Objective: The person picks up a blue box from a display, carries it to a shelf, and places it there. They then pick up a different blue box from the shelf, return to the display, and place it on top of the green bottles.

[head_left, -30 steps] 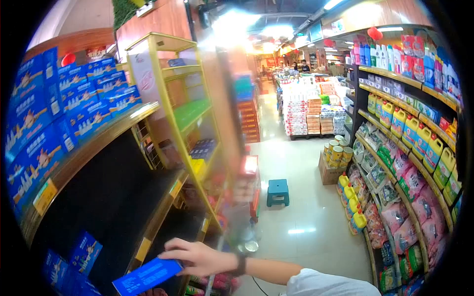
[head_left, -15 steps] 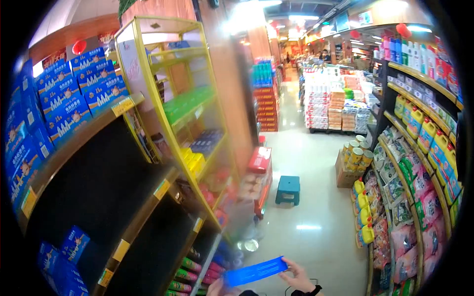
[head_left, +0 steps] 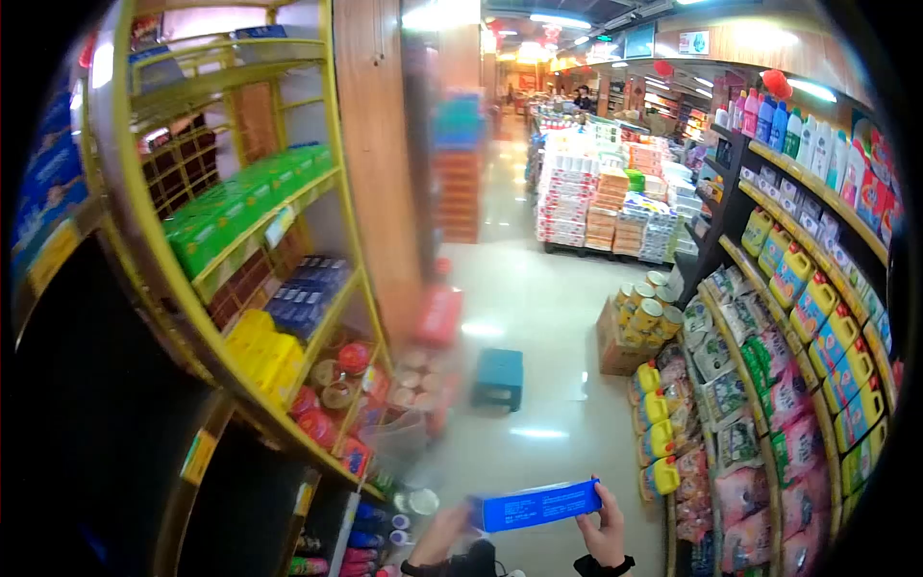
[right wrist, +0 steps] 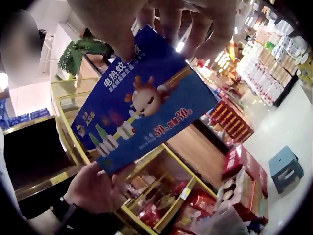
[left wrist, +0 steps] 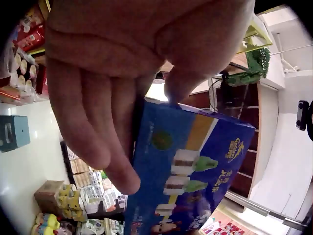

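A flat blue carton of mosquito-repellent liquid (head_left: pixel 540 506) is held level in front of me, low in the head view. My left hand (head_left: pixel 439 537) grips one end of it, and my right hand (head_left: pixel 606 529) pinches the other end between thumb and fingers. In the left wrist view, the thumb and fingers of the left hand (left wrist: pixel 112 73) hold the top edge of the carton (left wrist: pixel 181 171). The right wrist view has the right hand (right wrist: pixel 190 22) at the top and the printed front of the carton (right wrist: pixel 146 103) with bottles and a cartoon animal.
To the left stands a yellow-framed shelf (head_left: pixel 348 231) with green boxes (head_left: pixel 248 204) and yellow boxes (head_left: pixel 261 351). A teal stool (head_left: pixel 498 379) is on the aisle floor. Cans (head_left: pixel 646 313) sit on a cardboard box, beside curved shelves of bottles and bags on the right.
The carton, first in one hand over the left shelf, has come to the middle front, and both hands now hold it. The view has turned away from the stacked blue cartons.
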Demonstrator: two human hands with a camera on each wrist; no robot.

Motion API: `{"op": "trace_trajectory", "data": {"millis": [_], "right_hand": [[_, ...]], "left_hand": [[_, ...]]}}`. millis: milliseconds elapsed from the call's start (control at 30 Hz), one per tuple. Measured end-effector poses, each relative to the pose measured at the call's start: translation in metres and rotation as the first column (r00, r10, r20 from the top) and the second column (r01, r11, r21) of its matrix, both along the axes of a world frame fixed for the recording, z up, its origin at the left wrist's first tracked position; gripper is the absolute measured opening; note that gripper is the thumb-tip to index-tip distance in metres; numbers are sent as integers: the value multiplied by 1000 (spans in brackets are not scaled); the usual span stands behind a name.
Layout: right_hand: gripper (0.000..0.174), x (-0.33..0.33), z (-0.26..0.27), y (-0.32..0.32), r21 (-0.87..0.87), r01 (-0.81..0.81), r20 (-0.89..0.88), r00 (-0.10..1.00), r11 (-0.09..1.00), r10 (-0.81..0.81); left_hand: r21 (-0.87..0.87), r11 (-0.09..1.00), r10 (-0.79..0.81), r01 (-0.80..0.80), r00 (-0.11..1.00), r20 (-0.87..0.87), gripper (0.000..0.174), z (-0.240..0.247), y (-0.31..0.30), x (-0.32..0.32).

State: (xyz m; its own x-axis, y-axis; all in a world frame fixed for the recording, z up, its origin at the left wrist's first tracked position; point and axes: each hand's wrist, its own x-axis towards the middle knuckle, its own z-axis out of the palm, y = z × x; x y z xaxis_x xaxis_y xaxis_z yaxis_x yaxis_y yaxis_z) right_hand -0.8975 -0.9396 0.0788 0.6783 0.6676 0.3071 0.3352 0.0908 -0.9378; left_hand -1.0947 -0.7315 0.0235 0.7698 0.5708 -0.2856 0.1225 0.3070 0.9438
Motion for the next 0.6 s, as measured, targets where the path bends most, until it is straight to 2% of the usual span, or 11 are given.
{"op": "trace_trajectory", "data": {"millis": [33,100,133,267,367,400,500,600], "right_hand": [[63,12,6,11,-19,25,-6,1000,1000,-25],[63,35,16,37,-30,56,-5,998,998,-56],[63,46,22,50,-20,67,1,998,998,-67],[66,87,34,78,-80,143,9,990,986,-143],[66,112,39,94,-12,172,-93,981,985,-172],[64,120,42,100,-24,201,-118,972,979,-202],[63,151,30,112,-9,239,-129,963,971,-238],[61,190,24,124,-54,247,-161,954,968,-252]], "left_hand": [[-114,993,-9,14,999,49,44,13,14,12],[-175,984,43,-20,991,129,40,16,41,43],[-208,978,14,19,988,155,40,15,57,57],[-126,991,-33,55,984,177,40,24,96,112],[-64,992,-93,108,975,202,37,24,114,143],[-89,986,-111,139,957,269,36,22,119,155],[-132,973,-154,189,959,238,37,15,135,191],[-99,982,-146,163,976,161,51,11,148,232]]}}
